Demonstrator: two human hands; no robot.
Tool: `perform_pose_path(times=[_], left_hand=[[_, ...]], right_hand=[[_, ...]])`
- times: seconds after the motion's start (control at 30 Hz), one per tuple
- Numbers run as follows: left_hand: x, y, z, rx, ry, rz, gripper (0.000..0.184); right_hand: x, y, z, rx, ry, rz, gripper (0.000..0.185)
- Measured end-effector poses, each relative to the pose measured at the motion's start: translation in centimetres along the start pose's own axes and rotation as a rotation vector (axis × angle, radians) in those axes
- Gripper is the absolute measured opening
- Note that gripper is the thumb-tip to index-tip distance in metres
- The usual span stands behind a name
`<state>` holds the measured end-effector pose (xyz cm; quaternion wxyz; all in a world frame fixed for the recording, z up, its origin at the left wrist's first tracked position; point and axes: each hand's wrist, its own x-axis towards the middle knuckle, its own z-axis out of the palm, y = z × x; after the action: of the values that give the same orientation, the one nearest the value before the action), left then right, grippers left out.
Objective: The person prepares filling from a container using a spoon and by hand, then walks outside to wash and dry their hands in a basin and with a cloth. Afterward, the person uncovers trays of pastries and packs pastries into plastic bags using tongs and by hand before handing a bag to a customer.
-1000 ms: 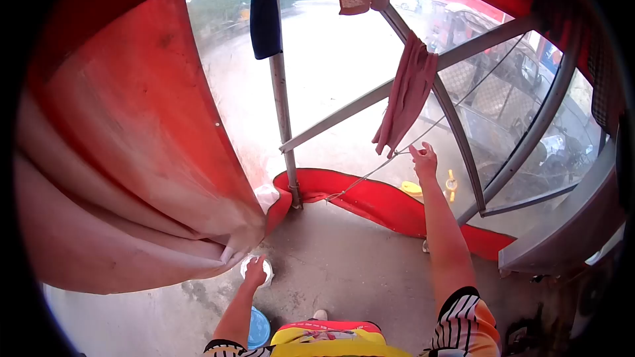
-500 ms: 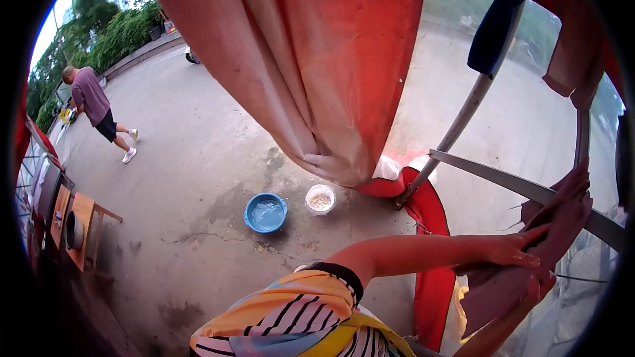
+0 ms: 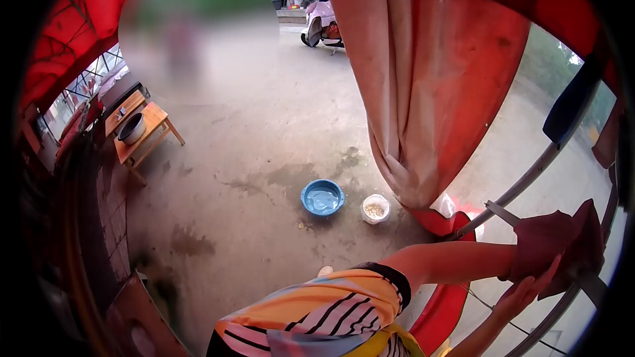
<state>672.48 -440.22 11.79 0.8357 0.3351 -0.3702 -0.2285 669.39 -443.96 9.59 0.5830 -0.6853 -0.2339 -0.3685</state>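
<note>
A maroon cloth (image 3: 546, 238) hangs over a flat grey bar (image 3: 592, 289) at the right. My left forearm (image 3: 463, 263) reaches across to it, and the left hand is hidden behind the cloth, so its fingers do not show. Below it, my right hand (image 3: 522, 296) has its fingers stretched out and lies against the lower edge of the cloth, not wrapped round it.
A blue basin (image 3: 323, 198) of water stands on the concrete beside a white bucket (image 3: 375, 209) with pale bits inside. A red tarp (image 3: 456, 92) hangs nearby along a metal pole (image 3: 529, 175). At left is a wooden bench (image 3: 155, 116) with a pot (image 3: 132, 129); farther off, a scooter (image 3: 322, 25).
The view has swung left, bringing the scooter into sight. My left hand, earlier visible on top of the cloth, is now behind it. The cloth has been shifted and bunched on the bar.
</note>
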Motion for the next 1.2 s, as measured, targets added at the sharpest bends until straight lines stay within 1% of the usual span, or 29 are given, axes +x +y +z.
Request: perform_pose_path(times=[0.03, 0.07, 0.1, 0.13, 0.2, 0.27, 0.3, 0.33, 0.43, 0.47, 0.5, 0.57, 0.6, 0.7, 0.77, 0.8, 0.83, 0.9, 0.97, 1.03, 1.07, 1.1, 1.2], left_hand=[[0.2, 0.2, 0.2, -0.014, -0.008, 0.013, 0.079], [0.2, 0.1, 0.6, -0.036, -0.012, 0.035, 0.078], [0.4, -0.2, 1.1, -0.076, -0.027, 0.056, 0.078], [0.6, -0.6, 1.8, -0.147, -0.053, 0.082, 0.077], [1.0, -1.0, 3.0, -0.378, -0.123, 0.162, 0.075], [1.7, -0.9, 3.3, -0.627, -0.166, 0.235, 0.074], [2.0, -0.7, 3.2, -0.58, -0.096, 0.231, 0.073], [2.0, 0.0, 3.0, -0.295, 0.055, 0.179, 0.055], [3.5, -0.6, 0.5, 0.422, 0.12, 0.341, 0.048], [3.5, 0.3, 2.0, 0.456, 0.213, 0.247, 0.049], [3.4, 0.2, 2.3, 0.68, 0.208, 0.315, 0.048], [2.1, -0.1, 2.5, 1.144, 0.236, 0.467, 0.047], [1.5, -0.1, 2.0, 0.774, 0.24, 0.36, 0.049], [-0.6, -1.7, -0.1, -0.347, 0.207, -0.004, 0.056], [-0.6, -2.3, 0.5, 0.422, 0.24, 0.129, 0.05], [-0.6, -2.4, 0.9, 0.808, 0.249, 0.196, 0.047], [-0.2, -2.2, 1.3, 0.866, 0.244, 0.287, 0.048], [0.4, -1.4, 2.5, 0.984, 0.238, 0.46, 0.05], [-0.5, 2.4, 4.4, 1.198, 0.141, 0.19, 0.058], [0.4, 7.1, 5.0, 1.46, -0.03, -0.12, 0.061], [1.4, 8.0, 5.1, 1.297, 0.015, 0.168, 0.058], [3.5, 7.5, 4.1, 0.767, -0.09, 0.432, 0.056], [8.0, 4.3, 3.3, -0.117, 0.057, 0.354, 0.052]], right_hand=[[-1.2, 0.5, -1.0, 0.409, 0.023, 0.102, 0.058], [-1.9, 1.9, -3.8, 0.547, 0.012, 0.25, 0.065], [-1.8, 2.7, -4.3, 0.863, 0.298, 0.48, 0.068], [-3.2, 0.7, -4.9, 0.85, 0.052, 0.185, 0.068], [-5.0, -4.1, -4.7, 0.356, -0.11, -0.132, 0.067], [-3.0, -5.0, -3.3, -0.506, 0.071, -0.143, 0.063], [-2.1, -4.3, -3.7, -0.655, 0.148, -0.096, 0.059], [-1.2, -3.7, -4.2, -0.801, 0.22, -0.037, 0.055], [1.4, 0.2, -5.0, -0.324, 0.378, 0.134, 0.041], [2.2, 1.7, -5.4, -0.14, 0.416, 0.166, 0.037], [3.1, 3.1, -5.7, 0.057, 0.441, 0.185, 0.034], [3.7, 5.8, -6.8, 0.408, 0.318, 0.347, 0.031], [4.0, 7.4, -8.6, 0.552, 0.181, 0.487, 0.03], [6.3, 0.6, -6.6, 0.715, 0.166, 0.595, 0.028], [6.6, -1.1, -5.3, 0.654, 0.299, 0.573, 0.035], [6.1, 0.7, -5.6, 0.637, 0.17, 0.418, 0.034], [5.8, 1.2, -5.6, 0.599, 0.143, 0.356, 0.035], [5.9, 1.6, -5.7, 0.519, 0.177, 0.317, 0.035], [5.8, 1.2, -6.0, 0.435, 0.215, 0.279, 0.036], [5.5, 0.6, -6.3, 0.36, 0.237, 0.228, 0.036], [3.8, -0.1, -5.8, 0.304, 0.237, 0.171, 0.037], [3.1, -0.6, -5.5, 0.245, 0.233, 0.137, 0.037], [1.9, -0.5, -3.1, 0.03, 0.218, 0.079, 0.038]])
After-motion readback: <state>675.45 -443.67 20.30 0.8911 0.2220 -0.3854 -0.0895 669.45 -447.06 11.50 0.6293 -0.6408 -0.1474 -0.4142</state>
